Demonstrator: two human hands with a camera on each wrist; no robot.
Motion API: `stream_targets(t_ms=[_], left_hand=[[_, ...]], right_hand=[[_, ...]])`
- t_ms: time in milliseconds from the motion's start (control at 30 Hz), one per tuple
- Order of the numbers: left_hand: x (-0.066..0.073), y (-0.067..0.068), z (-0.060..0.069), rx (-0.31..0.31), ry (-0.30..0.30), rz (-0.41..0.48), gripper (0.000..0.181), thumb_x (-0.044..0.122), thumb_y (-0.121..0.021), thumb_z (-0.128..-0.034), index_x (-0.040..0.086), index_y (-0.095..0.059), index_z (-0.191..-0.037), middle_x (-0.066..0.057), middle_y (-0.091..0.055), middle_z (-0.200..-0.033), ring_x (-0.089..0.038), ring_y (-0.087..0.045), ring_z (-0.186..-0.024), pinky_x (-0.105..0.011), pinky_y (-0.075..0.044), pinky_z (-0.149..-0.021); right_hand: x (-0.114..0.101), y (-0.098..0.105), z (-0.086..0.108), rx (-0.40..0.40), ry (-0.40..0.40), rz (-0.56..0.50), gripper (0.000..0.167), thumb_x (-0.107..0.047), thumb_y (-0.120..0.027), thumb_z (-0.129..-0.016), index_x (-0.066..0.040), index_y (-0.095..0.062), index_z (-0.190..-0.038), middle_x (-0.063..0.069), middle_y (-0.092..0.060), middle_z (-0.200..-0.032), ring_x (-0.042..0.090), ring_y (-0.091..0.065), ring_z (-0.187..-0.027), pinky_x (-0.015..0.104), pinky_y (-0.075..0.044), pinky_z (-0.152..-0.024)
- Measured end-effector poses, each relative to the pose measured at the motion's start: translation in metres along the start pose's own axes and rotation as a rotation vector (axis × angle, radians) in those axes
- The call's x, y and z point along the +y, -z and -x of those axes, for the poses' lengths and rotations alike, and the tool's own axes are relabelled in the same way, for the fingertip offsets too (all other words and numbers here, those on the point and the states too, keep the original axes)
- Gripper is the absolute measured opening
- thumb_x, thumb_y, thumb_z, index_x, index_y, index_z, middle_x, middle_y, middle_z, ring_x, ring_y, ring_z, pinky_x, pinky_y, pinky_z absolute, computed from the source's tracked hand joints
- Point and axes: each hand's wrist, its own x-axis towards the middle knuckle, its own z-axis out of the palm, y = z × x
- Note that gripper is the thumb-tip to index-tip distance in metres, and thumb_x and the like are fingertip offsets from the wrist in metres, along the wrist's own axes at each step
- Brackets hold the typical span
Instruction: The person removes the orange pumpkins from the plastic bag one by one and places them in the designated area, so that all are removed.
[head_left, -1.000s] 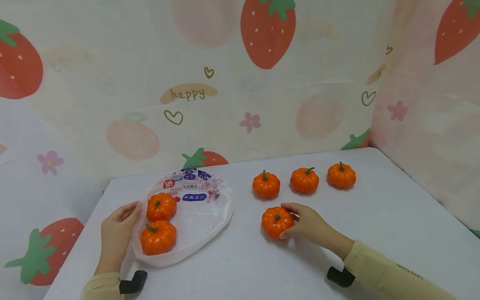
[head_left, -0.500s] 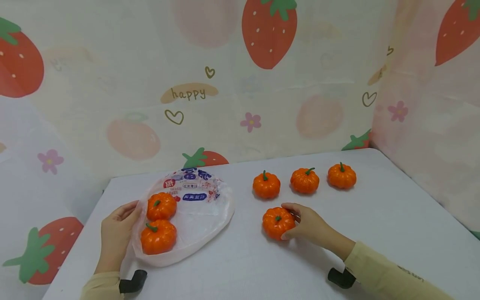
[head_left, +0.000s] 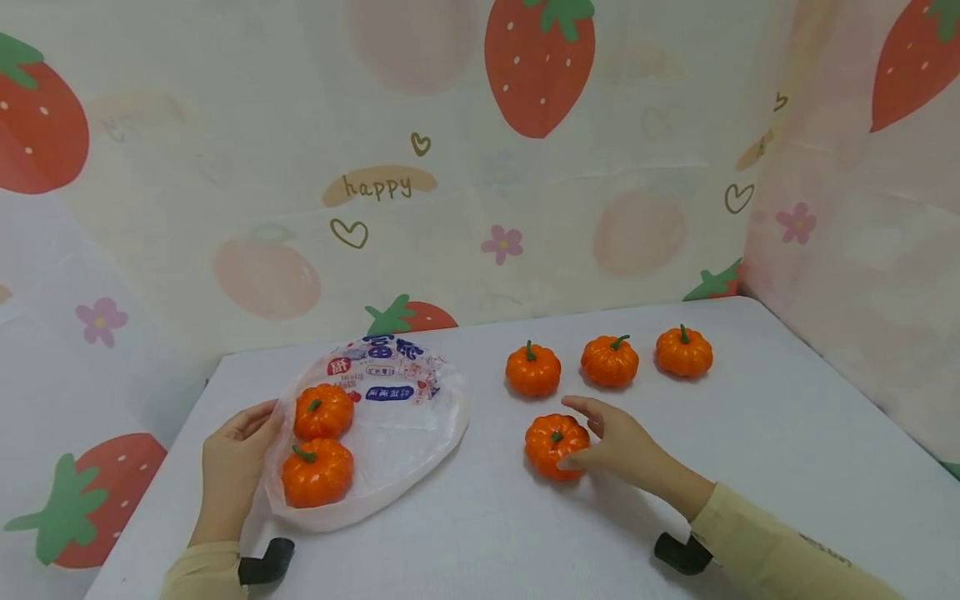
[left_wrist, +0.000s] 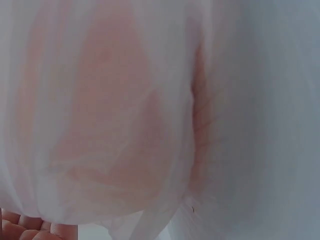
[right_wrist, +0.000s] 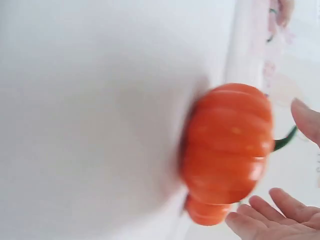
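Observation:
In the head view my left hand (head_left: 236,471) pinches the left rim of a thin, see-through plastic bag (head_left: 405,454) with blue and red print. Two orange pumpkins (head_left: 323,412) (head_left: 317,475) lie inside it, one behind the other. My right hand (head_left: 626,446) is spread at the right side of another pumpkin (head_left: 551,446) on the table, thumb and fingers apart. The right wrist view shows that pumpkin (right_wrist: 227,145) with its green stem, and the fingers of my right hand (right_wrist: 285,215) standing off from it. Pinkish plastic (left_wrist: 110,100) fills much of the left wrist view.
Three more pumpkins (head_left: 532,371) (head_left: 609,362) (head_left: 683,352) stand in a row at the back right of the white table (head_left: 480,550). Behind the table hangs a cloth (head_left: 540,183) printed with strawberries, and a similar one closes the right side.
My right hand's fingers have lifted and opened away from the near pumpkin, which stays in place. The left hand and the bag have hardly moved.

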Motion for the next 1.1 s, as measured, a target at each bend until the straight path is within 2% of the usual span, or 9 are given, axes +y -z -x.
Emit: stream_targets(t_ms=[100, 200, 300, 400, 633, 733, 900, 1100], left_hand=[[-0.001, 0.001, 0.000, 0.006, -0.003, 0.000, 0.059, 0.054, -0.054, -0.0965, 0.017, -0.055, -0.142, -0.010, -0.057, -0.145, -0.015, -0.054, -0.128, -0.011, -0.046, -0.094], [-0.001, 0.002, 0.000, 0.010, -0.009, -0.002, 0.058, 0.053, -0.055, -0.0966, 0.016, -0.056, -0.141, -0.010, -0.057, -0.144, -0.014, -0.055, -0.126, -0.010, -0.046, -0.094], [0.000, 0.002, 0.001, 0.010, -0.012, 0.005, 0.058, 0.053, -0.055, -0.0968, 0.016, -0.056, -0.141, -0.010, -0.057, -0.144, -0.012, -0.056, -0.124, -0.008, -0.047, -0.093], [0.000, 0.002, 0.001, 0.007, -0.014, 0.012, 0.058, 0.053, -0.055, -0.0968, 0.016, -0.056, -0.141, -0.010, -0.057, -0.144, -0.012, -0.056, -0.124, -0.007, -0.047, -0.091], [0.000, 0.001, 0.000, 0.009, -0.030, 0.014, 0.058, 0.053, -0.054, -0.0970, 0.016, -0.056, -0.141, -0.010, -0.058, -0.143, -0.016, -0.055, -0.127, -0.009, -0.047, -0.094], [0.001, 0.001, 0.000, 0.013, -0.021, 0.019, 0.057, 0.053, -0.055, -0.0967, 0.017, -0.057, -0.140, -0.009, -0.059, -0.143, -0.013, -0.056, -0.124, -0.010, -0.046, -0.095], [0.001, 0.002, 0.000, 0.020, -0.023, 0.012, 0.056, 0.053, -0.055, -0.0968, 0.018, -0.057, -0.140, -0.008, -0.059, -0.142, -0.008, -0.056, -0.121, -0.011, -0.046, -0.097], [0.001, 0.002, 0.001, 0.009, -0.020, 0.010, 0.057, 0.054, -0.054, -0.0970, 0.018, -0.056, -0.141, -0.008, -0.058, -0.143, -0.014, -0.055, -0.127, -0.014, -0.046, -0.100]], right_hand=[[-0.010, 0.002, 0.000, 0.015, 0.077, -0.017, 0.080, -0.018, -0.084, -0.079, -0.006, -0.045, -0.148, 0.019, -0.041, -0.156, 0.046, -0.040, -0.141, 0.052, -0.040, -0.113], [-0.022, -0.001, -0.001, 0.008, 0.158, -0.077, 0.076, -0.020, -0.082, -0.082, -0.005, -0.046, -0.147, 0.017, -0.043, -0.155, 0.044, -0.038, -0.143, 0.051, -0.037, -0.115], [-0.037, -0.011, -0.003, -0.013, 0.190, -0.126, 0.074, -0.022, -0.082, -0.082, -0.005, -0.048, -0.146, 0.014, -0.047, -0.153, 0.039, -0.039, -0.144, 0.049, -0.035, -0.117], [-0.052, -0.027, -0.007, -0.046, 0.196, -0.154, 0.076, -0.025, -0.084, -0.080, -0.008, -0.049, -0.145, 0.010, -0.049, -0.152, 0.033, -0.041, -0.144, 0.046, -0.036, -0.117], [-0.081, -0.071, -0.019, -0.139, 0.218, -0.222, 0.072, -0.024, -0.084, -0.081, -0.013, -0.052, -0.144, 0.007, -0.048, -0.153, 0.035, -0.042, -0.144, 0.048, -0.039, -0.114], [-0.090, -0.087, -0.027, -0.161, 0.220, -0.226, 0.070, -0.027, -0.083, -0.081, -0.015, -0.053, -0.143, 0.006, -0.047, -0.153, 0.034, -0.042, -0.143, 0.047, -0.040, -0.114], [-0.101, -0.111, -0.040, -0.193, 0.224, -0.253, 0.073, -0.026, -0.084, -0.080, -0.012, -0.052, -0.144, 0.004, -0.049, -0.152, 0.029, -0.043, -0.144, 0.044, -0.039, -0.116], [-0.113, -0.139, -0.051, -0.221, 0.230, -0.228, 0.070, -0.021, -0.084, -0.080, -0.011, -0.053, -0.142, 0.007, -0.053, -0.148, 0.029, -0.045, -0.141, 0.040, -0.042, -0.115]])
